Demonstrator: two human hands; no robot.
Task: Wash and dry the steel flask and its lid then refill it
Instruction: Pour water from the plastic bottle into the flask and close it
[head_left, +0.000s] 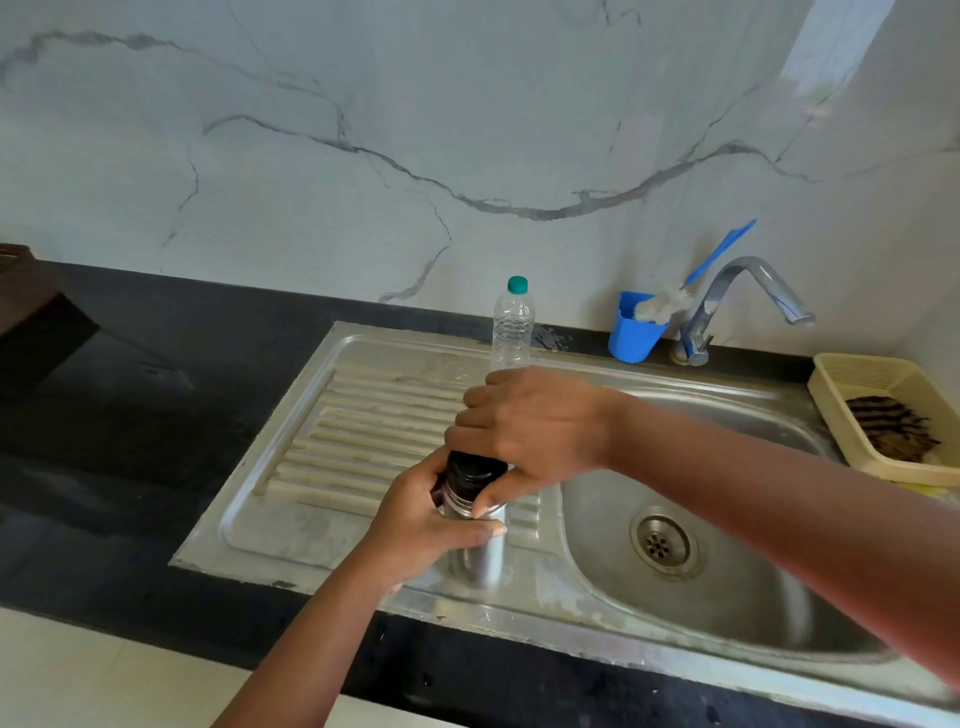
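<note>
The steel flask (480, 558) stands upright on the sink's drainboard (332, 457), near its front right. My left hand (421, 525) grips the flask's upper body from the left. Its black lid (475, 470) sits on top, and my right hand (524, 423) grips the lid from above, thumb down along the flask's neck. Most of the lid is hidden under my fingers. A clear plastic water bottle (513, 327) with a green cap stands behind the flask at the back of the drainboard.
The steel sink bowl (727, 587) with its drain (661, 543) lies to the right. A tap (737, 296) and a blue cup (632, 332) holding a brush stand at the back. A cream basket (852, 374) with a dark scrubber sits far right. Black counter (130, 415) extends left.
</note>
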